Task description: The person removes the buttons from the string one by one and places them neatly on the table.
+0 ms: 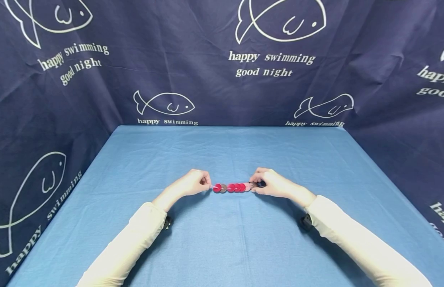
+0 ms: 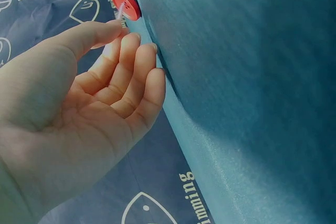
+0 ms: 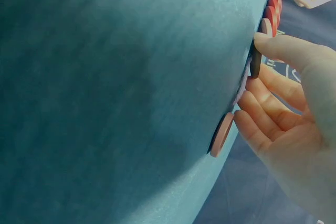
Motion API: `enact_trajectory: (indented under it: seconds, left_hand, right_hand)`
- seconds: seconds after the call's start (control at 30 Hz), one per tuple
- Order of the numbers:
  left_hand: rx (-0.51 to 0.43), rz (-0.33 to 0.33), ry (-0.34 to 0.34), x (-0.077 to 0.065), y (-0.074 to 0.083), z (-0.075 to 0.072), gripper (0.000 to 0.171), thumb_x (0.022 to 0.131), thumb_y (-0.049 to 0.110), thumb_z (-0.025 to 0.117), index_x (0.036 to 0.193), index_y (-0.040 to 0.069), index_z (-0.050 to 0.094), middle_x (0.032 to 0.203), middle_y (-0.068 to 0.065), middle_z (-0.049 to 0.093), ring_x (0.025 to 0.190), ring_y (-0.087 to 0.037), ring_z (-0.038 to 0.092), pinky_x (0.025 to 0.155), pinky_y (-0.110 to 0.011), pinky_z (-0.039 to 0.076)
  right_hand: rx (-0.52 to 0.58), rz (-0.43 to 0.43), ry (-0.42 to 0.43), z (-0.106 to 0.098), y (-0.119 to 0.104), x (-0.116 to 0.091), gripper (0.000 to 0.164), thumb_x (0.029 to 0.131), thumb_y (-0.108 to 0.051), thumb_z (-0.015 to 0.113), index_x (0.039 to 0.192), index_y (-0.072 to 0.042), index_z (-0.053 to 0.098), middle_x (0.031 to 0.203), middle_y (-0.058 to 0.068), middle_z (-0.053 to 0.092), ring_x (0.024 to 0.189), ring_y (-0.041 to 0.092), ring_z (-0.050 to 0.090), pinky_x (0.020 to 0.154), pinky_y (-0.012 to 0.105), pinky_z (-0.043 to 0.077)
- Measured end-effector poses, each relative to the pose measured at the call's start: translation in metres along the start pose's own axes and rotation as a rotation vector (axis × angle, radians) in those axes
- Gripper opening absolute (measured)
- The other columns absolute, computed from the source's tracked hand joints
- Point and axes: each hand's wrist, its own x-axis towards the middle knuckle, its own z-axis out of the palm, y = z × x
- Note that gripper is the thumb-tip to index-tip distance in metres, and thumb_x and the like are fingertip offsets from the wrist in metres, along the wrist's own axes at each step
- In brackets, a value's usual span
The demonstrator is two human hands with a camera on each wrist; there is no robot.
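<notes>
String of buttons [image 1: 237, 187]: one row, lying on the blue tabletop [image 1: 225, 239] between the two hands, sidewise across the middle. Visible order from left to right: a red end button [image 1: 217, 188], a brown one, three overlapping reds, a pale pink one, then darker pieces partly hidden at the right fingertips. Pale cord [image 2: 121, 11] leaves the red end button toward the left hand [image 1: 193, 183].

Left fingers [image 2: 144, 77]: thumb and index tip together, clamped on the cord just beside the red end button; remaining three loosely curved, palm bare.

Right hand [image 1: 275, 184]: thumb on one face of a dark button [image 3: 255, 64], fingertips behind it, the button pinched between; lower fingers slightly bent, near the cloth.

Pinkish-brown button [image 3: 222, 135]: tilted on edge, beside the right little finger; whether they touch cannot be told.

Surroundings: pale sleeves [image 1: 128, 243] on both arms; navy curtain [image 1: 207, 71] with white fish outlines behind.
</notes>
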Motion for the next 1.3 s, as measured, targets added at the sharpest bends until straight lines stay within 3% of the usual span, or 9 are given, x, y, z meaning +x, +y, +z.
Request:
enact_trajectory:
  seconds: [0.43,1.1,1.3]
  left_hand:
    - [-0.010,-0.002,-0.004,-0.001,0.000,0.002,0.005,0.082,0.008,0.062,0.077,0.009,0.063,0.065,0.003,0.061,0.057,-0.004,0.049,0.056,-0.018,0.041]
    - [-0.004,-0.002,0.003,0.001,-0.001,0.002,0.005,0.081,0.008,0.063,0.077,0.009,0.063,0.065,0.003,0.061,0.057,-0.003,0.049,0.056,-0.018,0.042]
    - [-0.004,-0.008,0.000,0.000,0.000,0.001,0.004,0.081,0.008,0.063,0.078,0.008,0.063,0.064,0.003,0.061,0.056,-0.003,0.049,0.056,-0.018,0.042]
  right_hand:
    - [-0.005,0.005,-0.018,-0.002,0.004,-0.004,0.016,0.080,-0.013,0.071,0.095,-0.007,0.069,0.086,0.003,0.058,0.078,0.015,0.056,0.072,0.031,0.049]
    - [-0.021,-0.044,0.051,-0.005,0.009,-0.008,0.019,0.078,-0.011,0.072,0.095,-0.004,0.070,0.083,0.005,0.058,0.075,0.018,0.057,0.070,0.035,0.049]
    - [-0.012,-0.039,0.045,-0.007,0.009,-0.008,0.018,0.078,-0.010,0.072,0.095,-0.005,0.070,0.082,0.005,0.058,0.073,0.018,0.054,0.065,0.029,0.046]
